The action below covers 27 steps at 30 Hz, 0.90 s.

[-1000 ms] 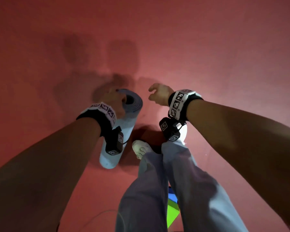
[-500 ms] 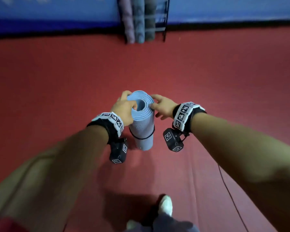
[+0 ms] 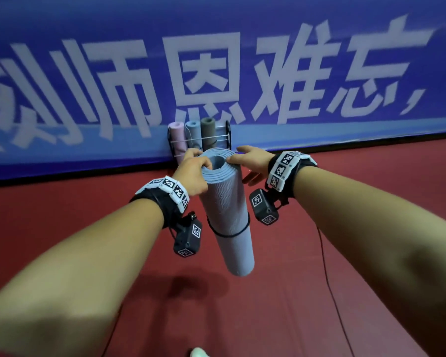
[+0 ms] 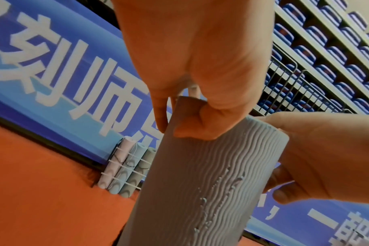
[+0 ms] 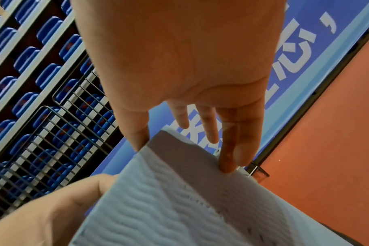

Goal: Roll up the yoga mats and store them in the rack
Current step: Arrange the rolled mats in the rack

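A rolled blue-grey yoga mat with a black strap round its middle hangs above the red floor, its lower end tilted toward me. My left hand grips the top rim, fingers curled over the edge, as the left wrist view shows on the mat. My right hand holds the opposite side of the top, thumb on the rim and fingers down the side. The black wire rack stands just beyond, against the wall. It holds a pink mat, a light blue mat and a grey mat upright.
A blue banner with large white characters runs along the wall behind the rack. A thin cable lies on the red floor at the right. My shoe tip shows at the bottom edge. Blue seats rise behind wire fencing.
The mat has come up off the floor and been carried close to the rack. My right hand, free a second ago, now holds the mat's top. My view has lifted from floor to wall.
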Available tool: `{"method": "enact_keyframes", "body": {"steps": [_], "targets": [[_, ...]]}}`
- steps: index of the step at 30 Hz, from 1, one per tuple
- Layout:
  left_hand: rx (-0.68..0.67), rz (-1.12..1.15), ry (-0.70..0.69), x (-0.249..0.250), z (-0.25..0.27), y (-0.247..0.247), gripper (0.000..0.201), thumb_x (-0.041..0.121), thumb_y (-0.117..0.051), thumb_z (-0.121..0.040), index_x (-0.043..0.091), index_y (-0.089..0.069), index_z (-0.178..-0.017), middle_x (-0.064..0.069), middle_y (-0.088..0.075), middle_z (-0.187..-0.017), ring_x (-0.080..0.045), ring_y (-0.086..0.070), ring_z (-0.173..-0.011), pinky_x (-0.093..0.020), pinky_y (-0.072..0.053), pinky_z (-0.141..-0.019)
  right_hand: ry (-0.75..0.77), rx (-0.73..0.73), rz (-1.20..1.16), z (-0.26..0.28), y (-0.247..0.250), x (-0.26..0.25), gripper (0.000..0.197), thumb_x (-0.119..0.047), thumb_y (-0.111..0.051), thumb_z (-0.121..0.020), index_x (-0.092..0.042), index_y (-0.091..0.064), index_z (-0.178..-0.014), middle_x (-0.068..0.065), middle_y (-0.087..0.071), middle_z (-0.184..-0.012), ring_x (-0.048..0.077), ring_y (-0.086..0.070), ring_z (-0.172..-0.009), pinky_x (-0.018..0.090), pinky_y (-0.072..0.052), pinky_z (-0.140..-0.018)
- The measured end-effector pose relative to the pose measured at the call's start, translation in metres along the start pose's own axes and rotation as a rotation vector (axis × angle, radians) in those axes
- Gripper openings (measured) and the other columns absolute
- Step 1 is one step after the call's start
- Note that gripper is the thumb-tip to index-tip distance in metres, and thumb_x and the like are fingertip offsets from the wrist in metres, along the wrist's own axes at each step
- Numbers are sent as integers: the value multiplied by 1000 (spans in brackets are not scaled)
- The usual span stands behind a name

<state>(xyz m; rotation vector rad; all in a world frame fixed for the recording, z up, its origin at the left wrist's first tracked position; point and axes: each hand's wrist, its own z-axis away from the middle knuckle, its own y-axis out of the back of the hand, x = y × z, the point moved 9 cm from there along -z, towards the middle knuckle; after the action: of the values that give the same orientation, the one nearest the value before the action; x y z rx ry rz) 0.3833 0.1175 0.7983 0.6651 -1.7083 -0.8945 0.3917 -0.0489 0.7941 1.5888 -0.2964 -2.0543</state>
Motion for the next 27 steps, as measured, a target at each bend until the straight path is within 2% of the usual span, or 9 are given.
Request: {"method": "enact_keyframes", "body": {"steps": [2, 5, 8, 12, 15, 18, 21, 25, 27], "targets": [[-29, 14, -8, -18, -42, 8, 36, -12, -67, -66, 17, -59, -86, -10, -34, -135, -24, -45, -123, -16, -35, -100, -33, 8, 15, -37, 5, -15, 73, -41, -61, -93, -26, -24, -154, 11, -53, -126, 29, -64, -66, 37, -57, -67], [-72, 39, -15, -33, -99, 20, 39, -12, -68, -65, 18, -60, -88, -9, -34, -134, -22, -46, -120, -15, -39, -91, -17, 8, 30, -85, 17, -42, 70, -39, -61, -94, -33, -24, -153, 5, -50, -127, 28, -65, -70, 39, -58, -71], [-70, 74, -6, -44, -157, 38, 38, -10, -67, -66, 19, -61, -89, -8, -35, -131, -21, -49, -111, -17, -44, -81, 68, -30, 98, -127, 35, -69, 79, -36, -71, -87, -39, -26, -152, 1, -46, -143, 25, -61, -102, 43, -55, -90], [-115, 35, -57, -52, -231, 43, 37, -9, -67, -68, 19, -63, -92, -5, -34, -135, -15, -42, -118, -14, -33, -93, 139, -121, 298, -189, 50, -97, 102, -35, -85, -73, -36, -22, -154, -5, -36, -152, 18, -44, -128, 30, -47, -92], [-153, 1, -89, -54, -285, 37, 35, -8, -66, -71, 18, -63, -95, -6, -33, -138, -14, -40, -117, -15, -32, -95, 164, -104, 492, -243, 67, -104, 115, -42, -89, -65, -30, -19, -155, 1, -25, -158, 22, -29, -144, 40, -34, -112], [-215, -49, -132, -57, -344, 25, 36, -8, -67, -70, 16, -63, -97, -5, -33, -138, -18, -44, -118, -19, -37, -89, 163, -73, 611, -301, 89, -102, 122, -48, -92, -57, -33, -19, -154, 5, -11, -160, 31, -23, -146, 52, -32, -114], [-250, -85, -160, -56, -412, 19, 36, -7, -68, -71, 16, -64, -99, 0, -34, -134, -17, -48, -109, -15, -41, -71, 176, -67, 656, -363, 122, -107, 123, -45, -92, -57, -34, -18, -154, 7, -3, -162, 33, -21, -147, 54, -32, -114], [-253, -120, -135, -59, -508, 22, 40, -7, -71, -66, 17, -64, -97, 1, -39, -126, -19, -53, -102, -26, -49, -73, 255, -83, 607, -442, 169, -135, 116, -40, -93, -58, -26, -26, -152, 2, -36, -148, 24, -43, -132, 47, -46, -105], [-209, -108, -140, -60, -553, 30, 40, -9, -71, -63, 14, -65, -95, -1, -50, -109, -21, -56, -92, -31, -52, -67, 283, -67, 584, -481, 194, -153, 115, -40, -94, -56, -25, -30, -151, -3, -43, -139, 20, -52, -120, 45, -54, -94]]}}
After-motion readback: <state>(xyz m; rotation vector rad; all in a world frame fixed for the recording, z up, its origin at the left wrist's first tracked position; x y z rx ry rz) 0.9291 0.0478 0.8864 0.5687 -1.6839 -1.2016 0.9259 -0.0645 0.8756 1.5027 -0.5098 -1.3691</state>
